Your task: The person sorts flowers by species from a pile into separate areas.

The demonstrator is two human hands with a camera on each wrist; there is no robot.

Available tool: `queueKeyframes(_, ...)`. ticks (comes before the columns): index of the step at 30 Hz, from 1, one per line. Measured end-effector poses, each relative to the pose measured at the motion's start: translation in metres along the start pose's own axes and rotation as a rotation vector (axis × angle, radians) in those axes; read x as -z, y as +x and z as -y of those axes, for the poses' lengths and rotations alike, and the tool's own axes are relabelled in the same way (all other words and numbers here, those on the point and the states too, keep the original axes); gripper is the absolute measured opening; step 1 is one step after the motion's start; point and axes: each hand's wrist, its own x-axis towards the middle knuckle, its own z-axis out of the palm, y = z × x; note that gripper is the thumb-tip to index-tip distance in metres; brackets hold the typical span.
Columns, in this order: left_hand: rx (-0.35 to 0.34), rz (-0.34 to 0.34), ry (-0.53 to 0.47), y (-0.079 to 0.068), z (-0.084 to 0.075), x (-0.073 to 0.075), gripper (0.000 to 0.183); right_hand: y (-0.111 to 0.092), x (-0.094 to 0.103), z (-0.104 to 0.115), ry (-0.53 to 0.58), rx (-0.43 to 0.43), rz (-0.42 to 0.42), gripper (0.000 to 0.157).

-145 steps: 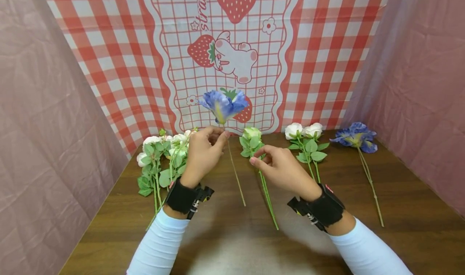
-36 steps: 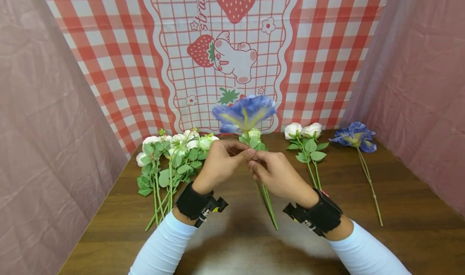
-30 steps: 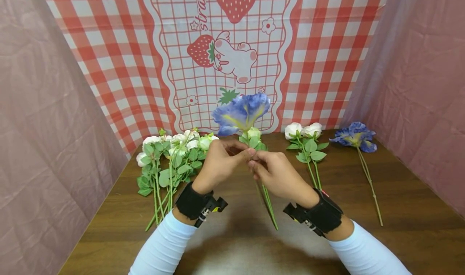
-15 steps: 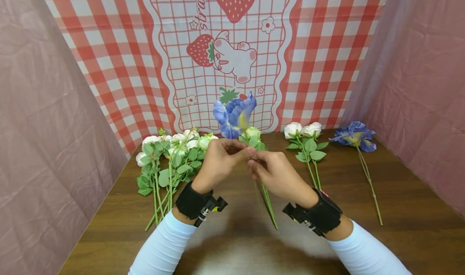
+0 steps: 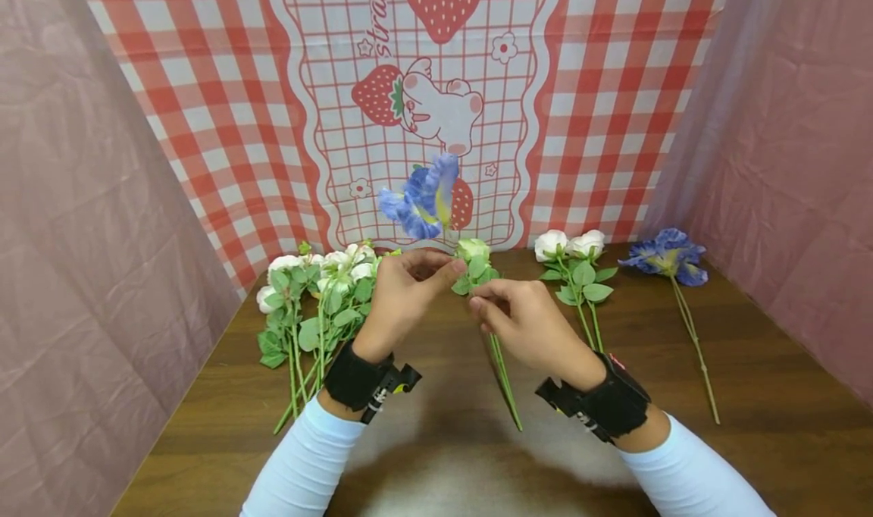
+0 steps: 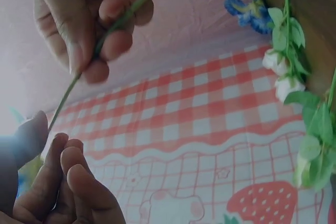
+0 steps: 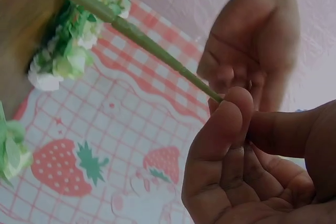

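A blue iris (image 5: 430,198) with yellow at its petal bases stands upright above the table. My left hand (image 5: 405,301) pinches its thin stem just below the bloom, between thumb and fingertips. Lower down, the fingertips of my right hand (image 5: 525,324) pinch the same stem (image 7: 152,48), whose free end juts out past them in the right wrist view. From the left wrist, the stem (image 6: 64,98) runs from one hand to the other. Behind the hands lies a pale green rose (image 5: 474,252), partly covered by the right fingers.
Several white roses (image 5: 334,267) with leafy stems lie at the left of the wooden table (image 5: 450,456). To the right are two white roses (image 5: 586,245) and another blue iris (image 5: 668,259). A checked strawberry cloth (image 5: 607,85) hangs behind, with pink curtains on both sides.
Over the last second the held iris has turned on its stem, then risen and shifted left. My hands have drawn slightly apart. Earlier the left hand held it alone; now both do.
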Motion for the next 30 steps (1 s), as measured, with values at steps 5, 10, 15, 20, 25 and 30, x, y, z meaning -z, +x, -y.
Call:
queueKeyframes(5,0.021,-0.053,0.118,0.004,-0.004,0.018,0.021,0.002,0.018,-0.001,-0.056,-0.005,-0.072,0.011)
queueKeyframes(10,0.091,-0.095,0.243,0.006,-0.007,0.044,0.022,0.005,0.041,-0.009,-0.133,-0.018,-0.156,0.013)
queueKeyframes(15,0.121,-0.126,0.302,0.007,-0.006,0.067,0.025,0.006,0.064,-0.018,-0.152,-0.074,-0.219,0.017)
queueKeyframes(20,0.174,-0.162,0.384,0.01,-0.002,0.084,0.028,0.003,0.089,-0.03,-0.158,-0.172,-0.246,0.025)
queueKeyframes(25,0.227,-0.161,0.472,0.01,0.005,0.102,0.029,-0.001,0.113,-0.05,-0.157,-0.299,-0.266,0.031)
queueKeyframes(30,0.271,-0.178,0.485,0.01,0.015,0.115,0.029,-0.003,0.132,-0.08,-0.135,-0.401,-0.281,0.038)
